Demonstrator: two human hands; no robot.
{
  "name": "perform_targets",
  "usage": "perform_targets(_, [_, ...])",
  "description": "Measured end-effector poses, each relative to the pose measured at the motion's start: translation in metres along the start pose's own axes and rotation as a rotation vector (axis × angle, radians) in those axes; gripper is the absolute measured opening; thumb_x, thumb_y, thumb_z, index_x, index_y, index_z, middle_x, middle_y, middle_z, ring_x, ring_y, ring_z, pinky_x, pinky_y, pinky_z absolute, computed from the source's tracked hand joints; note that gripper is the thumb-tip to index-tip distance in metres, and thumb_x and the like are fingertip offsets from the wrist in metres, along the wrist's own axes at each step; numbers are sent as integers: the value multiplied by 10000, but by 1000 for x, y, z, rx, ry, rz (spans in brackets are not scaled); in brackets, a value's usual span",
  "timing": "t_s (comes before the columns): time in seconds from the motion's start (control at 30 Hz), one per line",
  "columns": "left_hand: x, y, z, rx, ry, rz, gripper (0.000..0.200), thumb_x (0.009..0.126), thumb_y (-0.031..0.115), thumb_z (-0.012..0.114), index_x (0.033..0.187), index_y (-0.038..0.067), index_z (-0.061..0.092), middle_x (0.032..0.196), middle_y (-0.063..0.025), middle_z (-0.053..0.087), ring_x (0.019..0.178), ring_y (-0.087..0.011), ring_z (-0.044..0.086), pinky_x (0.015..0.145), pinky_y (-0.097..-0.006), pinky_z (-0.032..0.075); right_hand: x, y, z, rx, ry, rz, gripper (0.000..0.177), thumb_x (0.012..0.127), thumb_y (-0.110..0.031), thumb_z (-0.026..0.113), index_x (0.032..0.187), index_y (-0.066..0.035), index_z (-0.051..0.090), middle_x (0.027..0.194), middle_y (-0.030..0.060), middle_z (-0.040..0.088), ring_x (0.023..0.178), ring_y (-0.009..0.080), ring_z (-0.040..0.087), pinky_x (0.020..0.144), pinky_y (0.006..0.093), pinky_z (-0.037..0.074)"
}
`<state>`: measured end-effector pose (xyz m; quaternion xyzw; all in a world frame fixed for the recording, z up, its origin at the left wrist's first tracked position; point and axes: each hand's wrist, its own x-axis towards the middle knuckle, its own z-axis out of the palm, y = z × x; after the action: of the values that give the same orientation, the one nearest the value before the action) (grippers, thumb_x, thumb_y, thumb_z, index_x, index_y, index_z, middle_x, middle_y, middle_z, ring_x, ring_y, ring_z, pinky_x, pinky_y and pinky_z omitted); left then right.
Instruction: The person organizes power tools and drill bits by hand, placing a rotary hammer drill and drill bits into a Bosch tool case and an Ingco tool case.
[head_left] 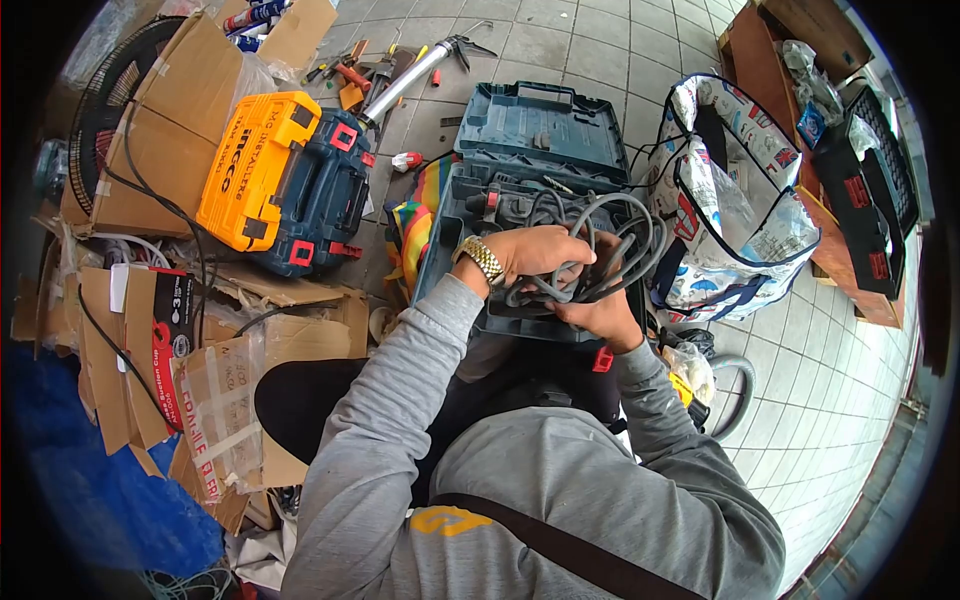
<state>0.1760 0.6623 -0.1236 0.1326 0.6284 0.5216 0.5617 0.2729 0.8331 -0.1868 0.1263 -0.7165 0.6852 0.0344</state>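
A coiled grey power cord [640, 240] is gathered between my two hands, above an opened dark teal tool case [540, 120]. My left hand [535, 250], with a gold watch at the wrist, closes its fingers on the loops from the left. From the lower right, my right hand [608, 315] grips the bottom of the same coil. Behind the cord a power drill [500, 203] lies in the case, partly covered by the loops. The case's lid is folded back, away from me.
Left of the case stand a yellow tool case [250, 170] and a dark blue one [325, 200], near cardboard boxes [140, 190]. A caulking gun [415, 80] and hand tools lie beyond. At right are a patterned bag [725, 250] and a black toolbox [865, 200].
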Motion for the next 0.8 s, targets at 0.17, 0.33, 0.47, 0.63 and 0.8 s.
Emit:
perform_targets(0.17, [-3, 15, -17, 204, 407, -21, 426, 972, 440, 646, 795, 52, 660, 653, 6, 583, 488, -91, 518, 439, -251, 404, 16, 14, -17, 37, 76, 201, 629, 713, -96, 803, 1245, 35, 493, 1004, 96, 673, 901, 146, 665, 783, 304, 549])
perform_targets(0.33, [36, -10, -73, 399, 790, 253, 607, 1021, 563, 542, 1068, -24, 690, 896, -91, 721, 800, -169, 660, 747, -326, 542, 18, 42, -43, 237, 337, 409, 313, 861, -34, 585, 1149, 85, 560, 891, 125, 680, 788, 234, 717, 780, 355, 599])
perform_targets(0.47, [76, -63, -89, 317, 686, 299, 684, 1052, 597, 422, 1145, -14, 715, 1031, -130, 743, 1048, -231, 665, 976, -343, 478, 0, 52, -54, 340, 411, 580, 270, 864, -59, 580, 1088, 90, 602, 909, 130, 686, 744, 245, 712, 741, 365, 605])
perform_targets(0.63, [67, -110, -72, 235, 599, 307, 804, 1029, 700, 340, 1019, 0, 734, 1073, -116, 725, 1097, -240, 647, 1022, -347, 442, 0, 56, -67, 631, 442, 688, 244, 893, -148, 570, 948, 83, 627, 866, 141, 669, 739, 301, 703, 760, 422, 609])
perform_targets(0.8, [11, -61, -45, 209, 552, 457, 655, 1057, 607, 407, 1038, 10, 676, 981, -88, 686, 1045, -210, 673, 951, -332, 486, 12, 51, -72, 949, 553, 741, 296, 955, -222, 582, 729, -40, 524, 693, 103, 557, 740, 263, 637, 799, 407, 592])
